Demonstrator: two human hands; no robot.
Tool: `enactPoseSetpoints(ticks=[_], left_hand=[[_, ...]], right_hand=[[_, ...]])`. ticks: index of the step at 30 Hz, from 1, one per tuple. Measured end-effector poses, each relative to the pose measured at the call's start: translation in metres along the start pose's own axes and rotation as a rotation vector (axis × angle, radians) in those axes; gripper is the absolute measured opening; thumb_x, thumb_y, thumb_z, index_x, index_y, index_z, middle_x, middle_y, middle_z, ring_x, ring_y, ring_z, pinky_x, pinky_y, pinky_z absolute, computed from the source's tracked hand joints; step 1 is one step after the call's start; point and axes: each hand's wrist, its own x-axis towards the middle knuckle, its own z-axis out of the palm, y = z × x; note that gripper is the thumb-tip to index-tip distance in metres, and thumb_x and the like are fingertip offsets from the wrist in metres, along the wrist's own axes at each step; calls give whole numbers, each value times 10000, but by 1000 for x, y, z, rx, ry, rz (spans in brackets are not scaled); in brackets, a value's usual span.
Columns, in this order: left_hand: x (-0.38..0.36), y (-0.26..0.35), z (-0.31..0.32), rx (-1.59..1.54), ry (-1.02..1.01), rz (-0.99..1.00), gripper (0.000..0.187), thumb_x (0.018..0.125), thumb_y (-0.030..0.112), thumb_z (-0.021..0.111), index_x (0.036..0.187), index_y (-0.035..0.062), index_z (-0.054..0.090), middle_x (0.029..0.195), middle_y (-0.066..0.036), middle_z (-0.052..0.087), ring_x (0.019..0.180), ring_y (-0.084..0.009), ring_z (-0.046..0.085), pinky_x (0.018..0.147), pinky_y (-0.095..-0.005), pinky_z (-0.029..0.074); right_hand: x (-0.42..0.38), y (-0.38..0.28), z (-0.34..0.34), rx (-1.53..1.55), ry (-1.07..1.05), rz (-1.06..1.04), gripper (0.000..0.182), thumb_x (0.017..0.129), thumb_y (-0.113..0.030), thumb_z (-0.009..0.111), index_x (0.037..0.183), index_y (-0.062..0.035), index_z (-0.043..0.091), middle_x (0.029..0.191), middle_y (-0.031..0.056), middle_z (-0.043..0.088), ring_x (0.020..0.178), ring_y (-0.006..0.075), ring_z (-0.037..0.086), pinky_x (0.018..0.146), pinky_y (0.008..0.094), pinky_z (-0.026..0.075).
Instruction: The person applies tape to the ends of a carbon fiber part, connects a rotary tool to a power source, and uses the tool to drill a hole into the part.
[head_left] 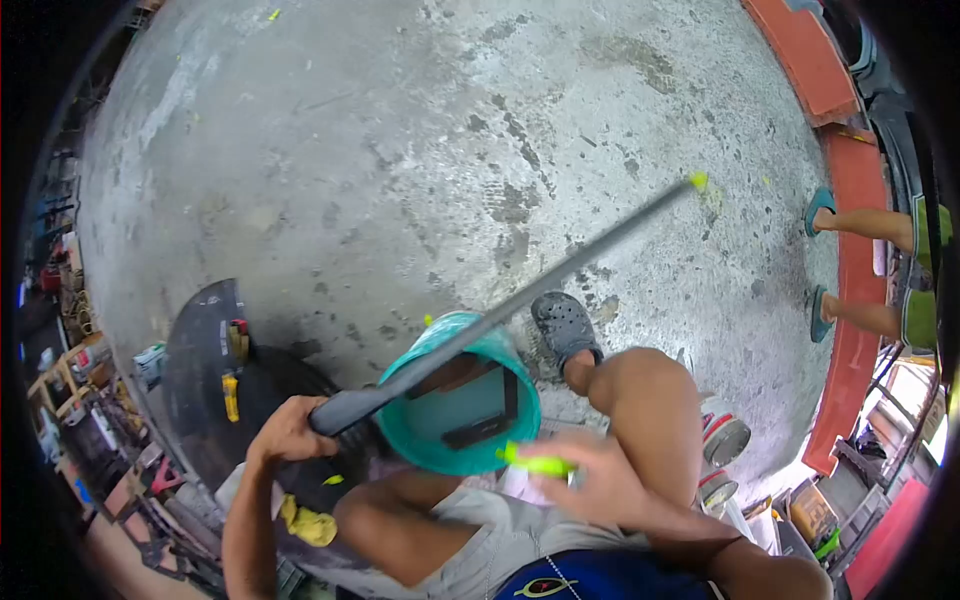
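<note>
In the head view, the left hand [290,430] grips the near end of a dark pole [520,297], which slants above a teal bucket [531,402] toward the floor [400,120]. A yellow-green tip [699,181] caps its far end. The right hand [595,482], blurred, grasps a yellow-green piece [540,463] just beside the bucket. Good handling probably means a firm left grip, the long end kept steady, and a light right pinch.
</note>
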Motion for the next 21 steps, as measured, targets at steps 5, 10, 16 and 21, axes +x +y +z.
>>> enactPoseSetpoints(ticks=[5, 10, 16, 21], left_hand=[[-138, 60, -19, -108, 258, -164, 376, 666, 147, 730, 1008, 5, 663, 722, -10, 564, 689, -123, 539, 663, -314, 477], [-318, 124, 18, 192, 771, -323, 619, 708, 223, 740, 1301, 88, 623, 1061, -220, 715, 992, -391, 694, 873, -469, 537], [-442, 150, 117, -145, 1189, -520, 591, 742, 128, 661, 1326, 63, 594, 1269, -205, 648, 1188, -390, 607, 1015, -456, 476], [-437, 154, 211, -582, 1302, -596, 660, 678, 160, 684, 1322, 33, 618, 1242, -235, 653, 1163, -398, 619, 1023, -444, 469]], right_hand=[[31, -30, -29, 950, 41, 340, 343, 970, -134, 613, 1289, -12, 581, 916, 40, 652, 667, 28, 509, 538, 174, 360], [-2, -31, -71, 1614, 138, 241, 485, 987, -136, 542, 1448, -34, 430, 968, 64, 605, 869, 181, 571, 812, 343, 476], [-86, -236, -249, 1153, 292, 87, 649, 950, -209, 576, 1534, -42, 347, 1364, 120, 521, 1147, 243, 526, 1043, 390, 413], [-35, -396, -385, 1110, 445, -325, 651, 957, -164, 550, 1542, -3, 313, 1257, 100, 604, 949, 182, 632, 898, 330, 497]])
